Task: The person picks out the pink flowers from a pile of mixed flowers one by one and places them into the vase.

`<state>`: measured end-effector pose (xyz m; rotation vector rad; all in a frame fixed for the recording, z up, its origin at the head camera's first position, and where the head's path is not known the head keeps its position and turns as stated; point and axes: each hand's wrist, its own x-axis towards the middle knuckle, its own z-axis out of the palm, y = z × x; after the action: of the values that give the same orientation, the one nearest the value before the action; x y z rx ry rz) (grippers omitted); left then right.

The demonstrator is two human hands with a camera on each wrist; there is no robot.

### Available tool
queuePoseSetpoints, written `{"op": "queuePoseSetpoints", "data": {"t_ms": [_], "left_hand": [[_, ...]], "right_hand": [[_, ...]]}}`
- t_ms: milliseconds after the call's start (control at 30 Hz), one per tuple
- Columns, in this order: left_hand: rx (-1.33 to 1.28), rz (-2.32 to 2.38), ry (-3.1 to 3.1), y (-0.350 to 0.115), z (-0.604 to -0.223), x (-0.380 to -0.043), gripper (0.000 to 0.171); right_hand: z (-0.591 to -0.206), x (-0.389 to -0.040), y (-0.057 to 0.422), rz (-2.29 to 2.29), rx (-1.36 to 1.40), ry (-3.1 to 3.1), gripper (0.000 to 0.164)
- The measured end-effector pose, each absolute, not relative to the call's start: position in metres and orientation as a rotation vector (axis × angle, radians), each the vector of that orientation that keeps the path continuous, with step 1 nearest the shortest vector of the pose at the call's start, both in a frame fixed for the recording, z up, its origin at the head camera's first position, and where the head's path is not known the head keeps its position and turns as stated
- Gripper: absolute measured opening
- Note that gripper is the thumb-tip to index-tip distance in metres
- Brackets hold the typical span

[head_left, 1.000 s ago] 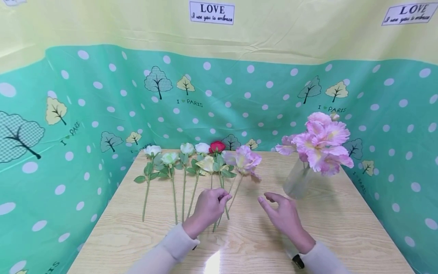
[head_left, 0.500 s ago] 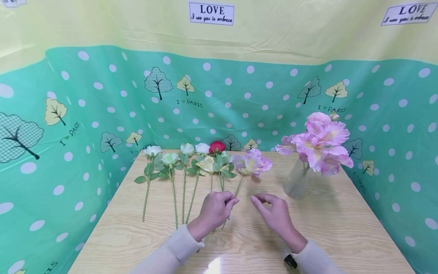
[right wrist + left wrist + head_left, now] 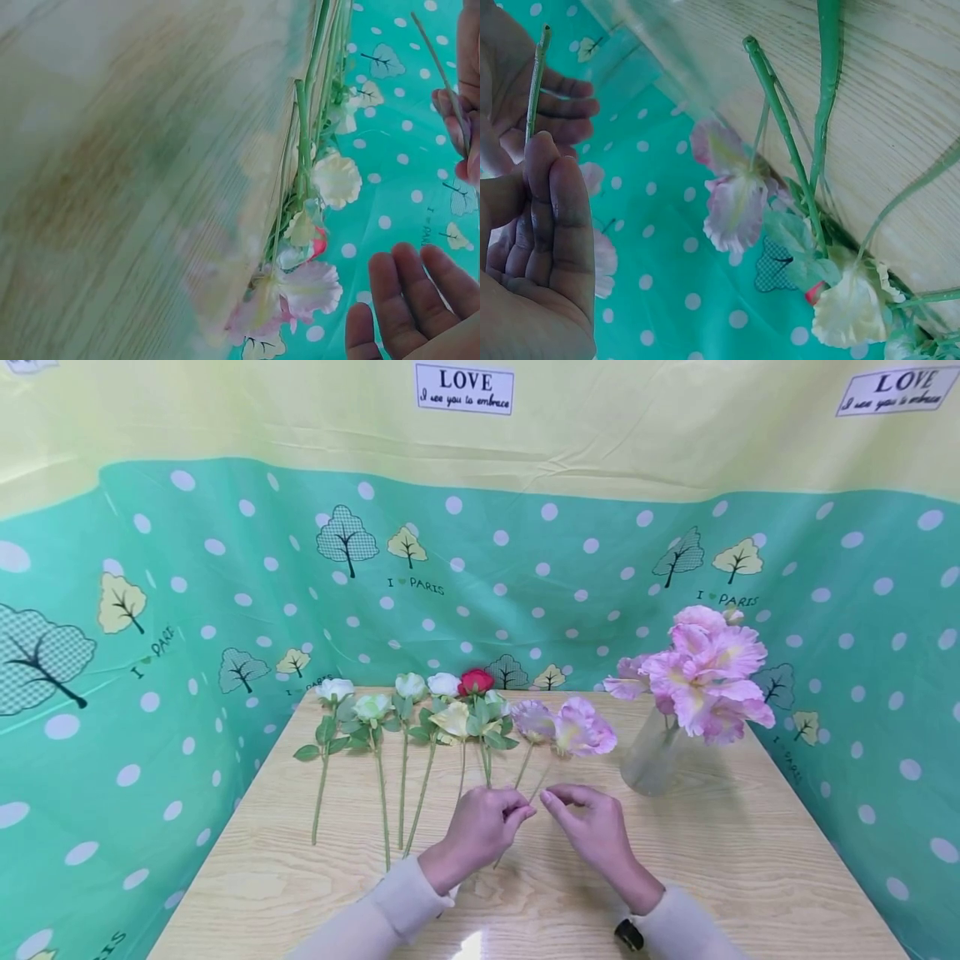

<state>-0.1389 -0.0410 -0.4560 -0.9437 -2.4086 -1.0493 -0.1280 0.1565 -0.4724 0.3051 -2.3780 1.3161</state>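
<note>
My left hand [image 3: 480,828] pinches the thin stem of a pink artificial flower [image 3: 587,728] above the table. The cut end of that stem [image 3: 535,86] sticks out past my fingers in the left wrist view. Close beside the stem, my right hand [image 3: 598,833] has its fingers loosely bent and holds nothing. Those right fingers [image 3: 401,300] look apart from the stem in the right wrist view. Another pink flower [image 3: 534,722] lies on the table just left of the held bloom. A clear vase [image 3: 651,760] on the right bears large pink flowers [image 3: 705,672].
Several stemmed roses lie in a row at the left, among them a white rose [image 3: 334,691], a pale green rose [image 3: 372,707] and a red rose [image 3: 476,682]. A yellow flower [image 3: 452,720] lies among them. A polka-dot cloth [image 3: 480,577] surrounds the wooden table [image 3: 720,877].
The left hand has moved right with the pink flower, which has separated from the other pink flower on the table. My right hand has come left, closer to the stem.
</note>
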Motion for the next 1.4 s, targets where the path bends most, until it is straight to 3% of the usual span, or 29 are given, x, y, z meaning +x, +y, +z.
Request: {"op": "queuePoseSetpoints", "data": {"t_ms": [767,1233,1400], "left_hand": [[-1.06,-0.929,-2.327,-0.038,-0.466,-0.14,0.007],[-1.052,-0.846,-2.337,-0.035,-0.47,-0.145,0.004],[-1.053,-0.851,-2.34,-0.034,-0.469,-0.147,0.005]], "right_hand": [[-0.478,-0.124,0.152,1.509,0.252,-2.245,0.002],[-0.442,-0.106,0.14,1.592,0.203,-2.213,0.009],[-0.452,-0.111,0.142,1.638,0.164,-2.185,0.009]]}}
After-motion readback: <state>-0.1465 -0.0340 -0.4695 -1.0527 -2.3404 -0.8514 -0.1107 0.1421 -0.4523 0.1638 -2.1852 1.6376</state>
